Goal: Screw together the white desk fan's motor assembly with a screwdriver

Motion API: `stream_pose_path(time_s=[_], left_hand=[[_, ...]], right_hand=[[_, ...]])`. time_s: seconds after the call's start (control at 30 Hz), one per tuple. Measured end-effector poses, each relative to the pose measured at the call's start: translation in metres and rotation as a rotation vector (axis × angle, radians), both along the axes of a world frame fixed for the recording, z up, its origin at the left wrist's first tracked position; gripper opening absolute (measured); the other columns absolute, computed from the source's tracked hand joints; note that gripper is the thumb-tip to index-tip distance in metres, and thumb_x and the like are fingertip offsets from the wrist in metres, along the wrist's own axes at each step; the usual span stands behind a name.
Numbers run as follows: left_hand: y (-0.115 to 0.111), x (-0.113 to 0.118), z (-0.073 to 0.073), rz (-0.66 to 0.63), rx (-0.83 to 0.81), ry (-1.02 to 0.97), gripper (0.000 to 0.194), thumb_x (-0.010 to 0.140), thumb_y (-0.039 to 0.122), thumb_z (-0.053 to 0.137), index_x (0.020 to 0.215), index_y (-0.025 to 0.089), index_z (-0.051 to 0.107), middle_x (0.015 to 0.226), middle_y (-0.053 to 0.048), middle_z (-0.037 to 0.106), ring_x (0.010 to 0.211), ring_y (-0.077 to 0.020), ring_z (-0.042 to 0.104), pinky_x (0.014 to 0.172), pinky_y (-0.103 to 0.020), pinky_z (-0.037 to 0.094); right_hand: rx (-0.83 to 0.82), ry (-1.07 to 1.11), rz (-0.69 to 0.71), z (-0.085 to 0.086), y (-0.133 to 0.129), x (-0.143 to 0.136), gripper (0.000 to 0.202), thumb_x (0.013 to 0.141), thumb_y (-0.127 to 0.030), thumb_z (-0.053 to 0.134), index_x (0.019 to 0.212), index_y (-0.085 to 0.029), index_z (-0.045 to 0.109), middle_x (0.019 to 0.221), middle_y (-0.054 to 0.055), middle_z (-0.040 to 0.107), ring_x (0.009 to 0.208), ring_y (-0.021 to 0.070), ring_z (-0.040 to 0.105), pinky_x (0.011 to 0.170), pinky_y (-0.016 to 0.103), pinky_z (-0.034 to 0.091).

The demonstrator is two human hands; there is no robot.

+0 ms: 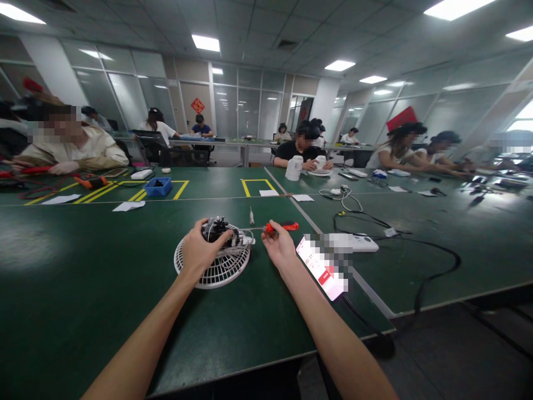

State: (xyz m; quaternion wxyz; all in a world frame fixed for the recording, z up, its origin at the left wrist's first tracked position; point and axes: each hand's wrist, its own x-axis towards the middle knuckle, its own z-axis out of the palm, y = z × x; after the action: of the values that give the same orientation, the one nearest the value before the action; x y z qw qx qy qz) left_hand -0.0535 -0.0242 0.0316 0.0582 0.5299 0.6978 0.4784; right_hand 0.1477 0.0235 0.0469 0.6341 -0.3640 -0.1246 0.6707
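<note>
A round white fan grille [220, 273] lies on the green table, with a black motor unit [216, 229] and white wires on top of it. My left hand [200, 247] is wrapped round the motor unit, thumb on its near side. Just right of the grille, my right hand [278, 243] holds a red and black screwdriver [284, 226] between its fingers, the shaft pointing left towards the motor unit. Whether the tip touches the unit is too small to tell. Beyond the hands lies a small clear-handled tool [251, 215].
A lit phone [322, 272] lies beside my right forearm. Further right are a white power strip [352, 243] and black cables [433, 250]. A blue tray [158, 187] and paper slips [129, 206] lie at the far left. Several people sit at the tables beyond.
</note>
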Motion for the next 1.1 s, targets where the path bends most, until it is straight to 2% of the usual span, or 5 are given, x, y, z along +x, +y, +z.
stream_pose_path(time_s=[0.23, 0.47, 0.7, 0.83, 1.1], left_hand=[[-0.002, 0.002, 0.002, -0.01, -0.001, -0.01, 0.079, 0.076, 0.077, 0.067, 0.13, 0.02, 0.065, 0.122, -0.017, 0.074, 0.114, -0.0361, 0.069, 0.104, -0.053, 0.052], [-0.001, 0.002, 0.002, 0.004, -0.023, -0.008, 0.083, 0.076, 0.08, 0.066, 0.131, 0.019, 0.064, 0.122, -0.019, 0.073, 0.115, -0.0378, 0.069, 0.103, -0.054, 0.052], [0.0, 0.0, 0.0, -0.002, -0.02, 0.003, 0.082, 0.076, 0.08, 0.066, 0.131, 0.019, 0.064, 0.123, -0.018, 0.073, 0.114, -0.037, 0.069, 0.103, -0.054, 0.052], [0.0, 0.0, 0.0, 0.0, -0.016, 0.005, 0.077, 0.079, 0.077, 0.063, 0.13, 0.02, 0.064, 0.12, -0.016, 0.074, 0.113, -0.0363, 0.069, 0.103, -0.053, 0.052], [-0.001, 0.001, 0.002, 0.002, -0.016, 0.005, 0.072, 0.082, 0.075, 0.061, 0.128, 0.02, 0.065, 0.121, -0.015, 0.074, 0.112, -0.0354, 0.069, 0.103, -0.052, 0.051]], right_hand=[[0.033, 0.069, -0.03, 0.01, -0.005, -0.001, 0.015, 0.086, -0.016, 0.077, 0.077, -0.02, 0.065, 0.073, 0.0, 0.073, 0.068, 0.0116, 0.071, 0.064, 0.02, 0.06], [-0.035, -0.02, -0.036, 0.004, -0.002, 0.0, 0.023, 0.088, -0.025, 0.079, 0.073, -0.021, 0.061, 0.056, -0.004, 0.06, 0.048, 0.0083, 0.055, 0.055, 0.018, 0.056], [0.051, 0.086, -0.066, 0.003, 0.001, 0.0, 0.019, 0.082, -0.009, 0.078, 0.076, -0.019, 0.063, 0.068, -0.001, 0.069, 0.064, 0.0104, 0.068, 0.065, 0.018, 0.062], [-0.004, 0.148, -0.052, 0.009, -0.002, 0.0, 0.017, 0.09, -0.017, 0.069, 0.076, -0.02, 0.061, 0.066, 0.001, 0.068, 0.066, 0.0127, 0.07, 0.067, 0.021, 0.063], [-0.053, 0.042, -0.062, 0.008, -0.005, 0.0, 0.018, 0.092, -0.02, 0.069, 0.076, -0.02, 0.061, 0.06, -0.001, 0.064, 0.051, 0.0095, 0.06, 0.054, 0.018, 0.055]])
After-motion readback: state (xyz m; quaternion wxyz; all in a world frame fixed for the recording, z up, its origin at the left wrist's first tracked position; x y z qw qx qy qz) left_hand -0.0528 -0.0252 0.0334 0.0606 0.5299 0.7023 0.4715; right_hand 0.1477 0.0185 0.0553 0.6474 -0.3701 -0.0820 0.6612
